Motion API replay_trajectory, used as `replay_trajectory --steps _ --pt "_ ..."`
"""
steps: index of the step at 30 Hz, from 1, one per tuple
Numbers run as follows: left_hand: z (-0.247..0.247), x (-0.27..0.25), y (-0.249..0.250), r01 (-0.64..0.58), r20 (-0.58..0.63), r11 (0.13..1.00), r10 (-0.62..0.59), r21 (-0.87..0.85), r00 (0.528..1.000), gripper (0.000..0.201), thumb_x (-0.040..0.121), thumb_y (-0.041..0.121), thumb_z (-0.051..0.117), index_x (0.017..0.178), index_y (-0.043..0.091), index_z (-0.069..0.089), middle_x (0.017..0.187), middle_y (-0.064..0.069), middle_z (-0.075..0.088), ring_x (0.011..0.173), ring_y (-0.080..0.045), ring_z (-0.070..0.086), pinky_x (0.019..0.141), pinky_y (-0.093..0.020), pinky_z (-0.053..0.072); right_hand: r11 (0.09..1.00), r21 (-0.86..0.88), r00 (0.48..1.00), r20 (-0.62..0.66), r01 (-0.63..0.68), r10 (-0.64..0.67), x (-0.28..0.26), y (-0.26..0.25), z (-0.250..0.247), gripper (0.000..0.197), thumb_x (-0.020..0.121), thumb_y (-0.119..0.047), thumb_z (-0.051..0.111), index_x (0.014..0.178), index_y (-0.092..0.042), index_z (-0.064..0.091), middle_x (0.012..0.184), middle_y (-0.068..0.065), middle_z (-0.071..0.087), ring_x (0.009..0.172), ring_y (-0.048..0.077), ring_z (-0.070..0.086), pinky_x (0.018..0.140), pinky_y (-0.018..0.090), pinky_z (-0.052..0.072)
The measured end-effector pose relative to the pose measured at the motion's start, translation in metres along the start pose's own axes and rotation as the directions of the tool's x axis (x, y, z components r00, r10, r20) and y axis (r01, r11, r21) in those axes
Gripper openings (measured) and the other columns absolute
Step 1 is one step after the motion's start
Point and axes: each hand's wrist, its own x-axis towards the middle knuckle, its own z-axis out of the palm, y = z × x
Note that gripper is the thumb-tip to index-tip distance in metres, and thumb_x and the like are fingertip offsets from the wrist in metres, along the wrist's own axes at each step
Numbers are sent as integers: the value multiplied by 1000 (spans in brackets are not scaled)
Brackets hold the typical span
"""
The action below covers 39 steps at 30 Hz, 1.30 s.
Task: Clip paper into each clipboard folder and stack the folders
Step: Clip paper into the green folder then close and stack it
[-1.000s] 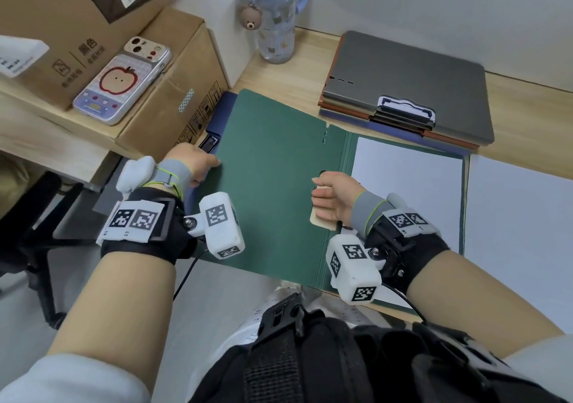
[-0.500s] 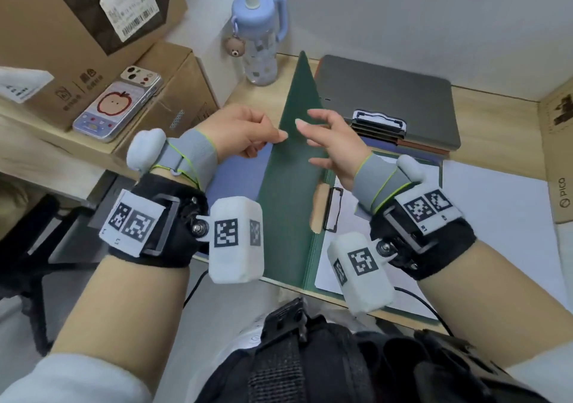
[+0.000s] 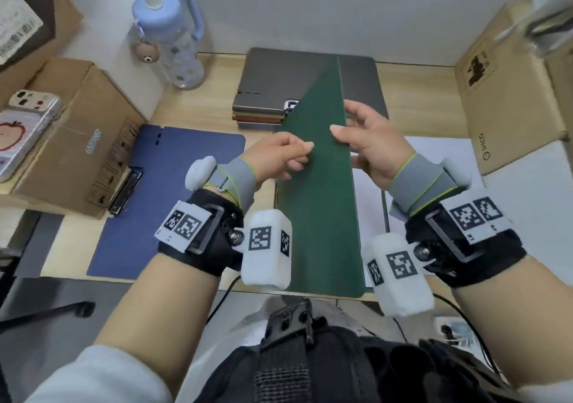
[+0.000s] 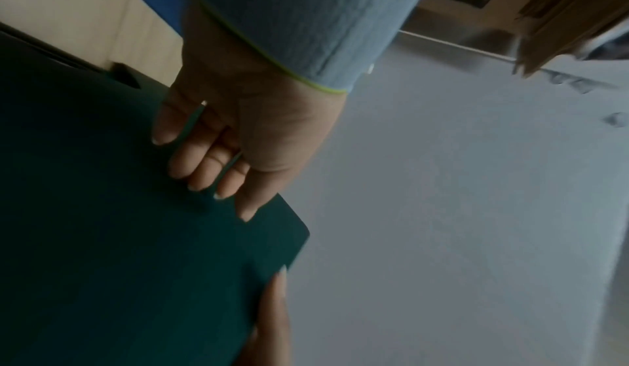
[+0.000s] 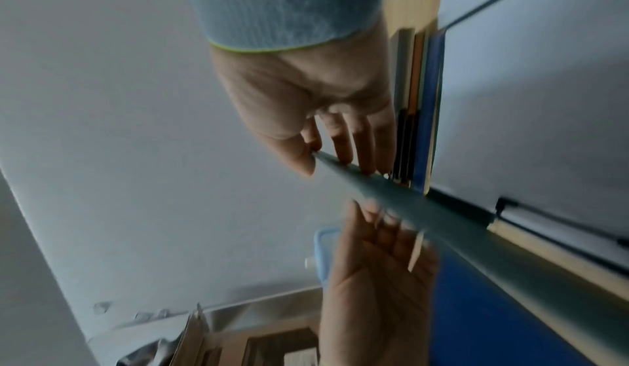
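Observation:
The green clipboard folder (image 3: 322,201) lies at the desk's front middle, its cover raised and leaning right over the white paper (image 3: 370,191) inside. My left hand (image 3: 302,154) rests straight fingers on the cover's outer face (image 4: 119,210), as the left wrist view (image 4: 211,162) shows. My right hand (image 3: 341,123) pinches the cover's free edge, thumb outside and fingers behind; the right wrist view (image 5: 333,156) shows this pinch. A stack of closed folders (image 3: 266,98), grey on top, lies behind. A blue clipboard folder (image 3: 161,191) lies closed at the left.
Loose white sheets (image 3: 440,154) lie at the right. A blue water bottle (image 3: 173,36) stands at the back left. Cardboard boxes (image 3: 71,142) with a phone (image 3: 21,129) flank the left, and another box (image 3: 508,98) stands at the right.
The green cover, flat open to the left a second ago, has swung up and past upright toward the right. Both hands rose with it; the right hand left the clip and took the cover's edge.

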Motion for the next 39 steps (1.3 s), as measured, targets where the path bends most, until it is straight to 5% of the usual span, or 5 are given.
replay_trajectory --steps 3,6,14,30,39 --pt "9 20 -17 100 -105 995 -96 28 990 6 94 26 54 89 21 54 88 -1 50 79 -11 48 69 -26 41 999 -31 999 -33 -37 36 -2 16 -30 37 96 0 41 120 -27 49 99 -14 64 74 2 62 56 17 52" --pt "17 33 -32 214 -191 975 -200 53 961 58 92 26 58 143 12 34 140 -8 43 128 -23 44 105 -35 40 996 -21 994 -72 -90 88 -5 35 -53 41 96 4 37 121 -26 49 99 -10 65 74 3 65 58 17 53" --pt "27 45 -45 293 -249 955 -273 46 929 74 92 20 57 151 8 13 154 -7 30 138 -25 35 109 -30 28 959 -41 935 -238 -279 262 -2 80 -73 29 92 5 45 110 -16 55 102 6 62 80 20 60 67 25 50" --pt "5 50 -50 325 -298 926 -371 -193 879 66 89 15 61 144 2 27 143 -19 39 123 -36 50 84 -46 52 896 -118 872 -314 -429 376 3 117 -73 37 87 -3 51 122 -15 55 118 13 64 98 31 63 97 46 49" --pt "-27 46 -36 186 -218 917 -274 -354 937 30 93 39 54 95 10 62 78 -1 70 68 -17 70 66 -28 60 915 -144 900 -293 -376 324 9 115 -62 38 91 -16 53 129 -15 52 125 7 62 111 29 60 101 44 46"
